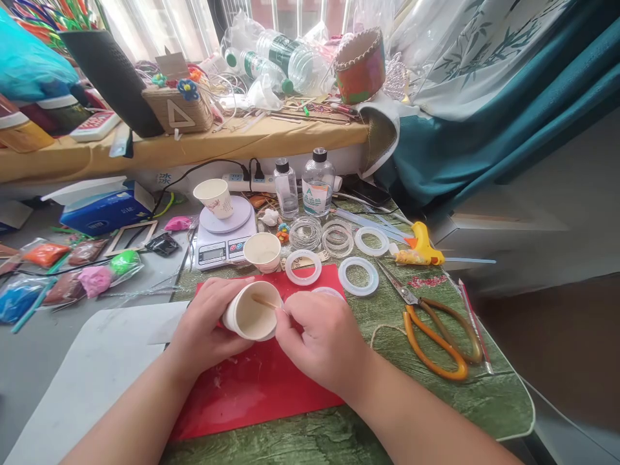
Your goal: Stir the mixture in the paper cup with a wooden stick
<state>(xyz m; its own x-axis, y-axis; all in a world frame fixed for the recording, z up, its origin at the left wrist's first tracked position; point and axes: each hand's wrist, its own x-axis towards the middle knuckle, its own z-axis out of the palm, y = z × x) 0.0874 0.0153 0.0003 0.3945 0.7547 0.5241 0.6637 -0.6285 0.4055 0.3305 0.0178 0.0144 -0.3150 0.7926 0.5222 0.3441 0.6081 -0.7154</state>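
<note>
My left hand [206, 326] is wrapped round a white paper cup [237, 316], which tilts so that its mouth faces me. Between the thumb and fingers of my right hand [322, 332] is a thin wooden stick [264, 301], its far end inside the cup. What the cup holds is hard to make out. Below both hands lies a red sheet [261, 387]. Just beyond it stands a second paper cup [262, 250]. White ring-shaped silicone molds [358, 276] lie to the right of that cup, one partly hidden behind my right hand.
A third cup stands on a kitchen scale [213, 248]. Behind the rings are two clear bottles [317, 184]. Large orange-handled scissors [436, 329] and a yellow glue gun [421, 245] lie at right. Bagged coloured clay [97, 278] and a blue tissue box [106, 206] are at left.
</note>
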